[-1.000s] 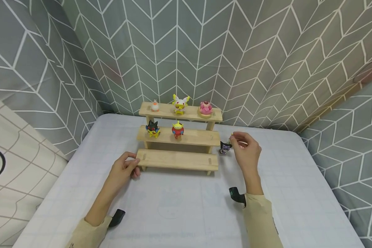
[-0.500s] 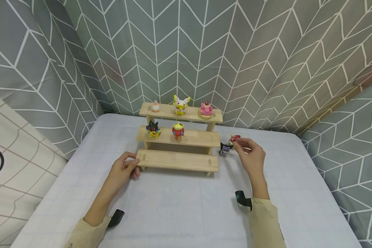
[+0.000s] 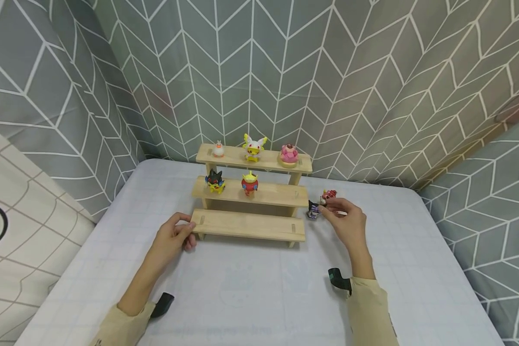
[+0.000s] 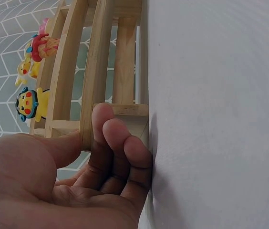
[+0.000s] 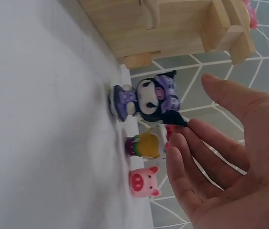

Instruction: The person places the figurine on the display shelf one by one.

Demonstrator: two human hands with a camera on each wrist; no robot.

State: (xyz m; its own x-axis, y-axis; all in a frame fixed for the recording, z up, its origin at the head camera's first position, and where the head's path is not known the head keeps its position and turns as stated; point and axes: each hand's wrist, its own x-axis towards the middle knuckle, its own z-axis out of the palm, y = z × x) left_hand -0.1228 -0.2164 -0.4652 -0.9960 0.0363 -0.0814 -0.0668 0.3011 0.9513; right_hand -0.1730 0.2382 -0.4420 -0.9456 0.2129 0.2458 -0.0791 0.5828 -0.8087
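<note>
At the left end of the lowest step of a wooden three-tier display stand (image 3: 248, 224), my left hand (image 3: 170, 236) pinches the board, thumb above and fingers curled beneath. Beside the stand's right side is a black-and-purple figurine (image 5: 149, 100) with pointed ears. My right hand (image 3: 348, 223) is spread around it, the index fingertip at one ear and the thumb apart from it in the right wrist view. Past it stand a figurine with a yellow body (image 5: 149, 144) and red on top, and a pink pig figurine (image 5: 143, 182). In the head view my fingers partly cover these.
The top step bears a small white figurine (image 3: 218, 150), a white-and-yellow one (image 3: 253, 148) and a pink one (image 3: 289, 154). On the middle step are a black-eared yellow figurine (image 3: 215, 181) and a red one (image 3: 250, 184). A patterned curtain (image 3: 259, 72) hangs behind the white-covered table (image 3: 242, 298).
My right hand has drawn back from the red-topped figurine, which now shows behind it, and come to the black-and-purple one. The left hand keeps its grip on the stand.
</note>
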